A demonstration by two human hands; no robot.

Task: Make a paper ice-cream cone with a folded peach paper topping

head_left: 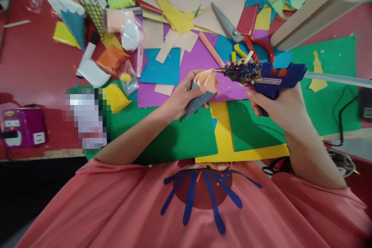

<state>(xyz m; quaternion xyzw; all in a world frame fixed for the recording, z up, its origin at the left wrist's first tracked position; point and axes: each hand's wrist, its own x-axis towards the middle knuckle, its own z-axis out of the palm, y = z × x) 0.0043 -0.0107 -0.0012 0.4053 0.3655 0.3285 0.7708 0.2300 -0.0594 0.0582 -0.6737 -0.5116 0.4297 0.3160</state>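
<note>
Between the fingers of my left hand [186, 95] is a paper ice cream cone [200, 100], its teal checked point tilted down to the left and a peach swirled top [205, 79] facing up. My right hand [274, 102] is wrapped round the handle of a blue glue gun [270, 77], whose body near the tip is crusted with dried bits. The metal nozzle points left and meets, or nearly meets, the top of the peach swirl. A clear glue stick [337, 78] sticks out of the gun's back end.
Red-handled scissors [232, 27] lie just behind the glue gun, near a beige roll [314, 11]. Finished cones [68, 15], clay packets [112, 60] and a marker [88, 54] crowd the left. Coloured sheets [162, 131] cover the table. A purple power socket [24, 128] sits far left.
</note>
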